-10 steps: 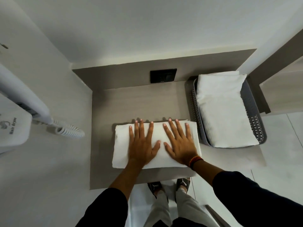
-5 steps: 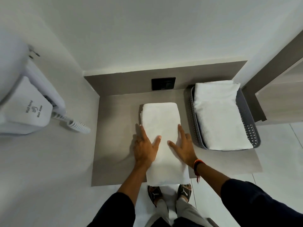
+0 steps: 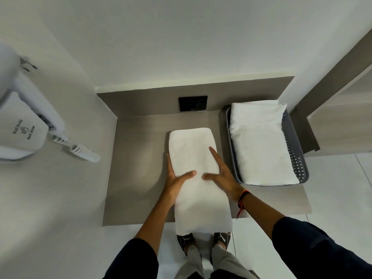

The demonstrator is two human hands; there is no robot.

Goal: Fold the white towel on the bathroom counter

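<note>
The white towel (image 3: 193,150) lies on the grey-brown counter (image 3: 136,178) as a long narrow folded strip running away from me. Its near end hangs over the counter's front edge. My left hand (image 3: 175,182) clasps the strip's left edge about halfway along, thumb on top and fingers along the side. On the opposite edge my right hand (image 3: 223,176) holds it, thumb and forefinger on top. The two thumbs nearly meet on the cloth.
A grey perforated basket (image 3: 302,164) stands at the counter's right and holds another folded white towel (image 3: 259,141). A black socket plate (image 3: 192,103) sits in the back panel. A wall hair dryer (image 3: 22,129) with a coiled cord (image 3: 84,154) hangs on the left.
The towel, lying crosswise under both flat palms a second ago, now runs lengthwise away from me. My hands have shifted from its top to its two long edges.
</note>
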